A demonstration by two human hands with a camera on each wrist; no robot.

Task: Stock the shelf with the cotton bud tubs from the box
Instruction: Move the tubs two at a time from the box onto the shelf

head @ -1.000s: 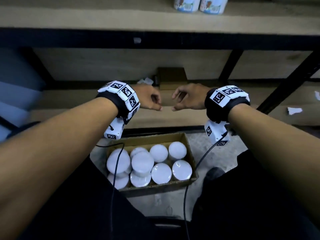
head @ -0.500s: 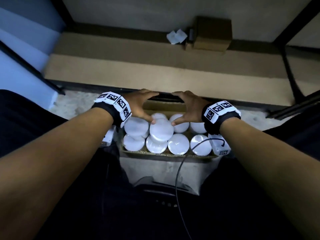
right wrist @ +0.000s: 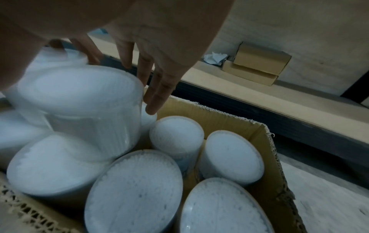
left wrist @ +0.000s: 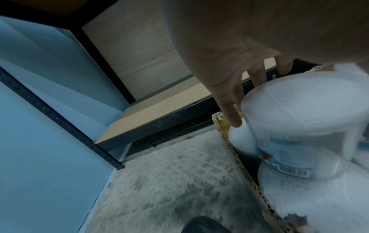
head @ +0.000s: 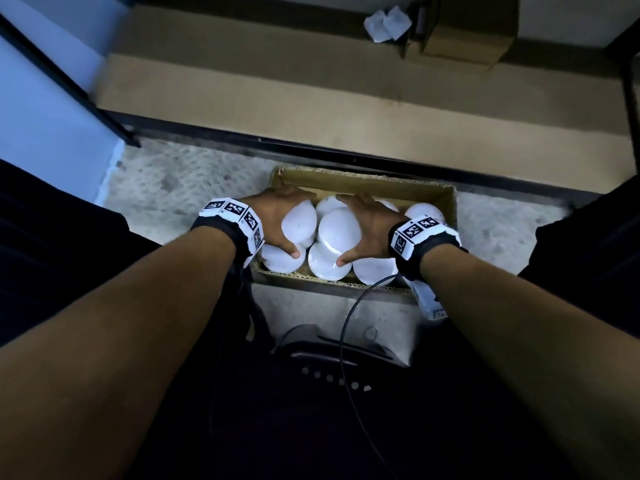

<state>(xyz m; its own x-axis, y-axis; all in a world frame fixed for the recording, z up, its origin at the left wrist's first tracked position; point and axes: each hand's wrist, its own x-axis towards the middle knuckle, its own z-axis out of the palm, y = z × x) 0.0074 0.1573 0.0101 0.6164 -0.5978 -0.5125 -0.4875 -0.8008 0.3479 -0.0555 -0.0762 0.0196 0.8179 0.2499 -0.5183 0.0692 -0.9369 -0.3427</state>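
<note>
On speckled floor (head: 166, 188), before low wooden shelf (head: 311, 84): open brown cardboard box (head: 363, 176) packed with round white-lidded cotton bud tubs (right wrist: 137, 186). Left hand (head: 277, 216) grasps raised tub at left (head: 299, 221); right hand (head: 372, 226) grasps raised tub at centre (head: 339, 228), thumb and fingers spread round each lid. Fingertips hidden behind tubs. Blue label with barcode (left wrist: 293, 169) on left tub; print blurred, unreadable. Small brown cartons (head: 464, 39) partly cut off at shelf back.
</note>
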